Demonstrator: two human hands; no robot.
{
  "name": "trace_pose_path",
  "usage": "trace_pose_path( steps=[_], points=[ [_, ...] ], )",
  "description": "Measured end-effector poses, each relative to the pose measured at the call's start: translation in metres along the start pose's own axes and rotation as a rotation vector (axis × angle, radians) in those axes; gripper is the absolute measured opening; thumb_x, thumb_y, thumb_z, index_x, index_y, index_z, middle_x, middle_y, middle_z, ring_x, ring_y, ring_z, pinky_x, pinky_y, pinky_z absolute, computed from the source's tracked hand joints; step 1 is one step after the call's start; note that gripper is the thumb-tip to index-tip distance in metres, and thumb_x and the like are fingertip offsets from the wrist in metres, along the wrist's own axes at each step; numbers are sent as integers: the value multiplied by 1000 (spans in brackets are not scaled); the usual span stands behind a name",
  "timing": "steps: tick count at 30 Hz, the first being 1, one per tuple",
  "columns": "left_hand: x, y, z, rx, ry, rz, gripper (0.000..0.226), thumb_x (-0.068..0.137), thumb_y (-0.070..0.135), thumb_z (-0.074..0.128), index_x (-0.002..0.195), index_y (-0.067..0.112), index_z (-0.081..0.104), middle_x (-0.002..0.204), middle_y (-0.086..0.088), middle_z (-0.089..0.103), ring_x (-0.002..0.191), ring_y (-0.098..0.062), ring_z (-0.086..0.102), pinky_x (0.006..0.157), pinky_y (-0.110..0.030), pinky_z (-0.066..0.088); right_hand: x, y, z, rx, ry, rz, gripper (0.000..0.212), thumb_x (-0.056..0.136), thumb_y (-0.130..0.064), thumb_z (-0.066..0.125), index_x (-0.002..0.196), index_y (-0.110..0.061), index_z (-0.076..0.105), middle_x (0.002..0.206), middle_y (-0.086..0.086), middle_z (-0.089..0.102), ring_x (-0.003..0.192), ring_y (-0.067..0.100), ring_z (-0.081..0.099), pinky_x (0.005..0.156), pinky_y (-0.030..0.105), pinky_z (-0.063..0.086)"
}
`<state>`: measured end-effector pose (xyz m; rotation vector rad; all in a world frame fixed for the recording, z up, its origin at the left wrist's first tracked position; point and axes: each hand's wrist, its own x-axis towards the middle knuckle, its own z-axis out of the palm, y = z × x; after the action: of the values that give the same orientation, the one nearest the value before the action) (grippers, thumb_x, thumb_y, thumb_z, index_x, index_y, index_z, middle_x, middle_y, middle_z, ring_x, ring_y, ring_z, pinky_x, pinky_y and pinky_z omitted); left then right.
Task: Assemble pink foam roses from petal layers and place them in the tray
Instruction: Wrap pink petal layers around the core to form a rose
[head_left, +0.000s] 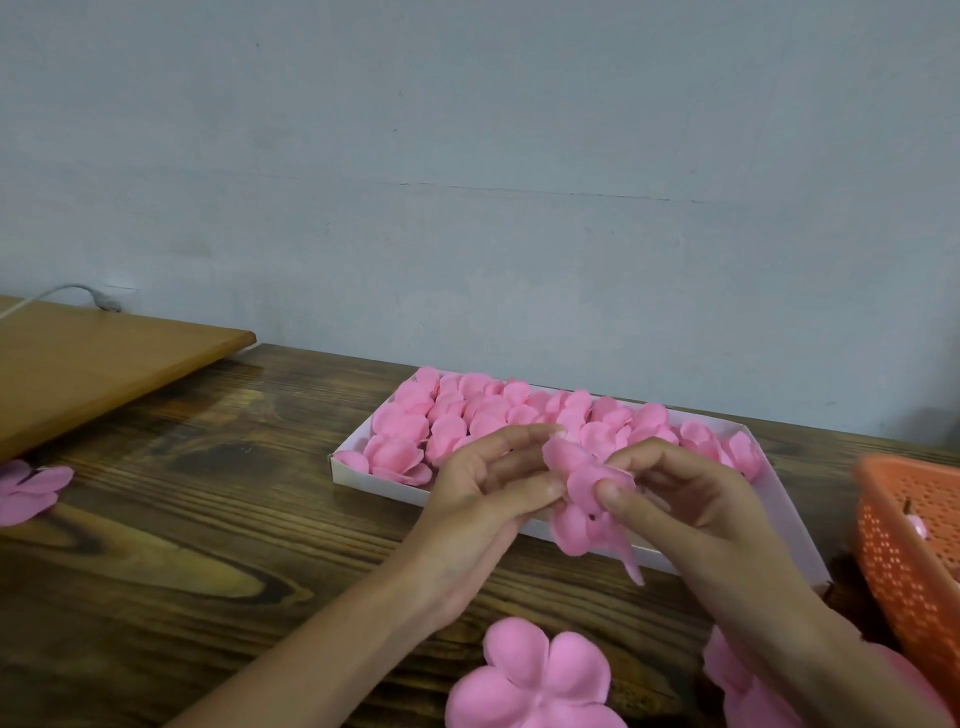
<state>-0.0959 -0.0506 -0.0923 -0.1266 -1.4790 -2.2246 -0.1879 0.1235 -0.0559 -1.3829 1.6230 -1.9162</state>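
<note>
Rose (587, 501): one, above tray (379, 486) near edge; long axis steep, tail pointing down.
Left hand (483, 486): pinches rose.
Right hand (691, 501): pinches rose.
Loose petal layers (535, 680): three, flat on tabletop (208, 519).
Basket (909, 551): one, right edge.

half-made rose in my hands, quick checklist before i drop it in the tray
1. Grip on the foam rose: left hand and right hand both pinch its petals. Ok.
2. Petals closed into a bud: they spread loose and one dangles below. Not ok.
3. Centre seated: hidden by fingers and petals. Cannot tell.
4. Free spot in the white tray: bare floor at its right end. Ok.
5. Next petal layer at hand: lies flat on the table by the wrists. Ok.
</note>
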Motion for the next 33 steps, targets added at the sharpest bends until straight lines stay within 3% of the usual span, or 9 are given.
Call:
trace_pose_path(
  steps=[5, 10, 16, 20, 24, 27, 30, 33],
  points=[
    [0, 1, 2, 12, -37, 22, 37, 85, 11, 83, 121, 15, 74, 121, -22, 73, 119, -37, 68, 102, -45, 55, 0, -2, 6, -29, 73, -22, 8, 83, -23, 74, 84, -15, 74, 81, 15, 75, 76, 31, 71, 70, 26, 58],
    [0, 3, 3, 13, -65, 26, 39, 82, 19, 89, 119, 16, 75, 121, -20, 74, 119, -35, 69, 100, -40, 55, -2, -1, 9, -55, 98, -2, 6, 85, -23, 73, 87, -18, 75, 82, 11, 77, 87, 22, 76, 76, 20, 56],
    [0, 4, 1, 16, -81, 14, 38, 80, 19, 90, 116, 19, 76, 116, -14, 76, 114, -29, 70, 97, -37, 56, -3, -5, 10, 9, 124, 33, 7, 84, -22, 74, 88, -16, 72, 82, 11, 77, 77, 23, 77, 68, 22, 59],
    [-1, 6, 1, 29, -86, 20, 32, 85, 12, 83, 116, 19, 78, 118, -11, 76, 117, -26, 69, 97, -36, 56, -3, -5, 10, 28, 130, 60, 11, 82, -21, 75, 91, -15, 74, 88, 10, 78, 83, 23, 77, 70, 22, 59],
    [-1, 6, 0, 37, -89, -9, 33, 87, 15, 83, 119, 16, 76, 125, -16, 73, 125, -31, 66, 97, -41, 57, -3, -4, 9, 52, 117, 117, 20, 82, -19, 75, 101, -12, 77, 92, 11, 80, 87, 22, 78, 74, 22, 59],
    [-1, 4, 0, 95, -37, 7, 37, 82, 17, 84, 119, 19, 76, 123, -14, 72, 120, -32, 67, 98, -49, 54, -2, -2, 11, 70, 123, 132, 24, 82, -19, 74, 105, -13, 77, 99, 11, 80, 94, 24, 78, 75, 24, 60],
    [-1, 5, 2, 202, 63, 87, 38, 76, 20, 89, 111, 22, 77, 111, -10, 73, 104, -26, 71, 88, -38, 59, -2, -1, 13, 57, 165, 105, 19, 81, -19, 76, 100, -20, 77, 97, 11, 80, 92, 24, 78, 73, 22, 59],
    [-3, 6, 3, 317, 106, 165, 23, 78, 23, 88, 100, 25, 81, 102, -5, 79, 96, -20, 76, 83, -28, 60, -3, 2, 12, 13, 214, 75, 21, 79, -18, 79, 98, -24, 75, 97, 9, 80, 95, 23, 77, 79, 27, 62]
  ],
)
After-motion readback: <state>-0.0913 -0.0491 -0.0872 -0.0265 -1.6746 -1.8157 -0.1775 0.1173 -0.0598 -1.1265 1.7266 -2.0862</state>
